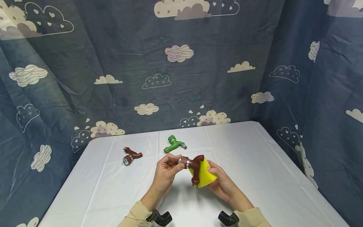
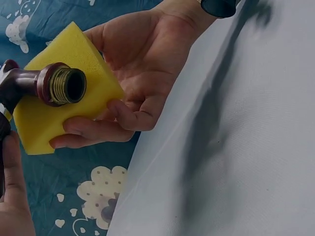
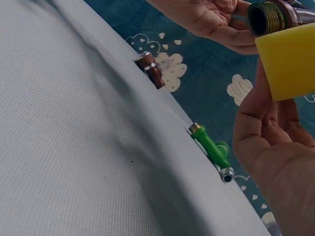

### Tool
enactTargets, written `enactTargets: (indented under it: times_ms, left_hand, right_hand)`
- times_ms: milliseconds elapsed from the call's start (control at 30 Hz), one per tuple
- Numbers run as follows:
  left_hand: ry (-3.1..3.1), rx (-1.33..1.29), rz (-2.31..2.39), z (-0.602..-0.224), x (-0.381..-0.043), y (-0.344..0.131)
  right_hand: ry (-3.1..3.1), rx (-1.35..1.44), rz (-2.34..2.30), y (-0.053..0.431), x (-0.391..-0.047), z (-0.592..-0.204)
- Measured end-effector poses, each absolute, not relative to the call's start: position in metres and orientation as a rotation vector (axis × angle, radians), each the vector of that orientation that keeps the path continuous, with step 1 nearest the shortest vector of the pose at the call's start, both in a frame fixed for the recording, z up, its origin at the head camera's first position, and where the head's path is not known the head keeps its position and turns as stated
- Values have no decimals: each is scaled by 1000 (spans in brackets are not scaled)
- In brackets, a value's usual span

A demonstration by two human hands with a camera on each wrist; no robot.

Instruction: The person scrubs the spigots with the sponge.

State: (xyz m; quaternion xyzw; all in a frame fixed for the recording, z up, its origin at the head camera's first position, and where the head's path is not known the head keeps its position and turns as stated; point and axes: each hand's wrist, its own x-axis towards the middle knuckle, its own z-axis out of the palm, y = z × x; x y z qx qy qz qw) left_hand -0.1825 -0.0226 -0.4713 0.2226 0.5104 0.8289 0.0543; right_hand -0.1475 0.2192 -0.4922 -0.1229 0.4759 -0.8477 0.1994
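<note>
A brown tap (image 1: 194, 165) with a brass threaded end (image 2: 68, 86) is held above the table. My left hand (image 1: 166, 172) pinches its round, silver-ringed handle between thumb and fingers. On the other side, my right hand (image 1: 222, 183) grips a yellow sponge (image 1: 207, 175), which lies against the tap's body. In the right wrist view the sponge (image 3: 290, 61) hides part of the tap, and the right fingers (image 3: 251, 118) hold it from below.
On the white-covered table (image 1: 113, 189), a second brown tap (image 1: 132, 155) lies at the back left. A green tap (image 1: 174, 144) lies beyond my hands. A dark cloud-patterned curtain (image 1: 127, 47) surrounds the table's back and sides.
</note>
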Motion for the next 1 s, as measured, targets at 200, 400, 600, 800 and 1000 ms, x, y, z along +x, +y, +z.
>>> enactTargets:
  times_ms: [200, 400, 600, 800, 1000]
  left_hand:
    - [1549, 585, 2605, -467, -183, -22]
    - [1503, 475, 2679, -465, -185, -28]
    - [1507, 363, 2710, -468, -187, -37]
    - [1558, 243, 2761, -465, -195, -53]
    - [1628, 101, 2798, -463, -205, -75]
  right_hand:
    - [1360, -295, -2349, 219, -147, -491]
    - [1390, -279, -2326, 218, -146, -492]
    - [1402, -309, -2297, 217, -146, -494]
    - [1408, -376, -2262, 218, -144, -495]
    - [1400, -454, -2240, 218, -143, -497]
